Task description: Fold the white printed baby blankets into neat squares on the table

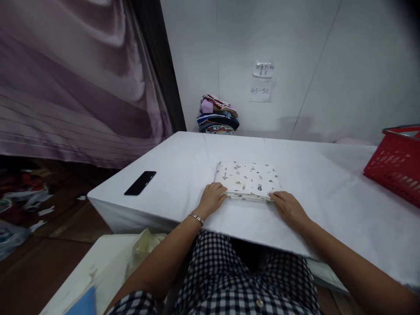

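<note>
A folded white cloth (247, 177) with a small scattered print lies flat on the white table, its layered front edge facing me. My left hand (211, 199), with a bracelet at the wrist, is closed on the cloth's near left corner. At the near right corner, my right hand (290, 207) has its fingertips closed on the edge. Both hands rest low against the tabletop. The undersides of the fingers are partly hidden.
The white table (183, 162) holds a black phone (140, 183) at left and a red basket (395, 164) at right. Folded fabrics (218, 114) are stacked beyond the far edge. Paper notes (260, 90) hang on the wall. A purple curtain (82, 87) drapes at left.
</note>
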`<state>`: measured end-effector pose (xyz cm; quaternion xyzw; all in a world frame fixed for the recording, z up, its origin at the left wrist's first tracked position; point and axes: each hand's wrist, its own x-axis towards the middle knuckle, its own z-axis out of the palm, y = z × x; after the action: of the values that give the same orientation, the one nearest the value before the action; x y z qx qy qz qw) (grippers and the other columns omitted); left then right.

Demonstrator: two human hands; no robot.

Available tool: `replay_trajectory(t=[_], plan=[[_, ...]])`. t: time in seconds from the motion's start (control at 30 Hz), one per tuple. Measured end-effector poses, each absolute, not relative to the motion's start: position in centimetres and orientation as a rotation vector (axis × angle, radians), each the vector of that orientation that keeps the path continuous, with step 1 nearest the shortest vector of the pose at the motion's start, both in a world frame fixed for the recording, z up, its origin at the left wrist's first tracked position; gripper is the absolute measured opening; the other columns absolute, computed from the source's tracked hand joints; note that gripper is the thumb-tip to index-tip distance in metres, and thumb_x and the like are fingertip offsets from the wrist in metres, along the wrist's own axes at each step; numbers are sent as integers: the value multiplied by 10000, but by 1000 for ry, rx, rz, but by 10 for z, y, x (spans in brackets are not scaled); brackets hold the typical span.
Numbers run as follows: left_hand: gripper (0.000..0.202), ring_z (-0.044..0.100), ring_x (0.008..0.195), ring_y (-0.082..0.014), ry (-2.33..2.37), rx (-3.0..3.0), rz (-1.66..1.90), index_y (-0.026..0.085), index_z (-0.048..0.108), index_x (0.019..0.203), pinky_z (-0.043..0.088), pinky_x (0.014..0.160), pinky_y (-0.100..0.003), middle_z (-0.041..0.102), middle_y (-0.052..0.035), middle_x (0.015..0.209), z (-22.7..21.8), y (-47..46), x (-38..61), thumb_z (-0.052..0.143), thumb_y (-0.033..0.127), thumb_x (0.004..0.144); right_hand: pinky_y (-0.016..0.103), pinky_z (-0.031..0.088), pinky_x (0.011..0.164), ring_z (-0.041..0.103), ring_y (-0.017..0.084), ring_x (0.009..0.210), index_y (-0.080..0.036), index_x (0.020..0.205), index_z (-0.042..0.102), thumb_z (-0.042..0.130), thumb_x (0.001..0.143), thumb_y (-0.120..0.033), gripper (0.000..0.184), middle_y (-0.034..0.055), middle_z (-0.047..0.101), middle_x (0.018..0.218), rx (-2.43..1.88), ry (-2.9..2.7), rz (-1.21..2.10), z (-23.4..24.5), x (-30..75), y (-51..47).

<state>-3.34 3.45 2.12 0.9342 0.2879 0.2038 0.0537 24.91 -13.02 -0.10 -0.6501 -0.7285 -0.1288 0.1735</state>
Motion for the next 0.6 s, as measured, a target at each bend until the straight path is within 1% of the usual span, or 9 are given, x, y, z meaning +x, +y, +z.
replay_trajectory(t=[0.13,0.23,0.33,0.4,0.5,0.6], plan=[[197,478,986,-181,900,2699,674,221,599,1003,413,861,-337,563,-29,1025,20,37,-37,557,184,813,381,425,832,543,235,996,-195,1163,581,363,845,-129,391,102,624,1088,-1836,-2035,-362,-4,250,-130],[196,474,983,-167,878,2672,732,213,596,989,426,865,-314,566,-26,1002,20,37,-39,513,140,827,378,428,836,544,236,994,-183,1156,588,361,847,-137,386,108,620,1090,-1830,-2030,-367,-5,250,-131],[168,478,953,-165,886,2703,755,209,600,926,440,831,-312,577,-29,948,20,37,-43,447,164,874,378,431,832,550,239,986,-188,1156,593,358,857,-165,380,106,619,1090,-1844,-2018,-360,-7,251,-131],[177,479,960,-168,884,2710,742,213,597,918,444,821,-315,581,-28,954,20,38,-46,430,166,882,381,431,833,550,241,987,-193,1154,595,358,863,-180,376,106,620,1090,-1847,-2013,-358,-7,251,-131],[132,498,953,-161,859,2669,716,210,596,907,443,839,-310,589,-19,943,23,40,-52,486,169,847,378,432,834,552,242,987,-179,1141,603,351,869,-185,371,114,622,1086,-1829,-2016,-375,-6,250,-131],[87,523,903,-157,916,2621,801,196,598,847,445,838,-311,600,-19,883,30,42,-51,513,215,839,379,434,834,558,245,983,-169,1123,613,355,867,-186,364,118,627,1076,-1826,-2013,-388,-4,248,-131]])
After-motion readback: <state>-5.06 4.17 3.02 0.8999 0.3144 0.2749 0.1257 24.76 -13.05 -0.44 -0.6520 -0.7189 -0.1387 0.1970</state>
